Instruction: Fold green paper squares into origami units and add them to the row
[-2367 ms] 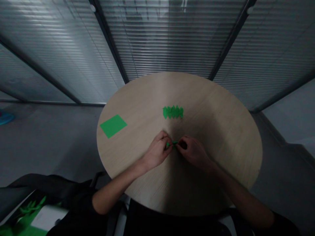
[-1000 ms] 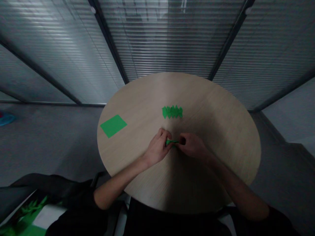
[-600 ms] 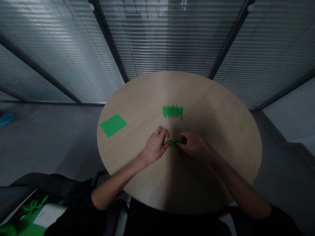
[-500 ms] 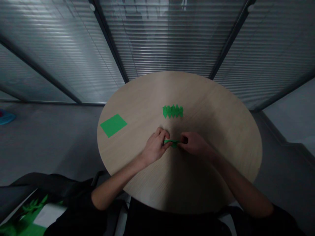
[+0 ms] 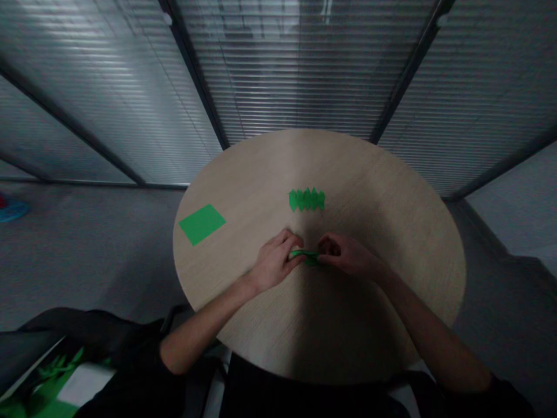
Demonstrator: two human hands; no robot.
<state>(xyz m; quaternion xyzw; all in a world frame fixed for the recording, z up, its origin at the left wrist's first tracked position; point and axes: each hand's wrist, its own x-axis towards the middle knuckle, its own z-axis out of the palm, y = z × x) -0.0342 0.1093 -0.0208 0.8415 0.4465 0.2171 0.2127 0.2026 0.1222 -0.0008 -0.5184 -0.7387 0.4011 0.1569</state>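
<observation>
Round light-wood table [image 5: 265, 168] is filling the middle, grain showing. Flat green sheet [image 5: 202, 224] is lying near its left edge, slanted. Row of small green pieces [image 5: 307, 200] is sitting beyond centre, packed side by side, tips pointing out. Shadow [image 5: 343, 331] is darkening the near right part.

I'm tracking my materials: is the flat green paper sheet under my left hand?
No, the flat green paper sheet lies uncovered on the wooden table, apart from your left hand.

Left sleeve [image 5: 145, 363] black, ending about elbow; right sleeve [image 5: 500, 397] likewise black. Forearms [image 5: 224, 307] bare, left hand [image 5: 275, 262] and right hand [image 5: 350, 255] bare.
</observation>
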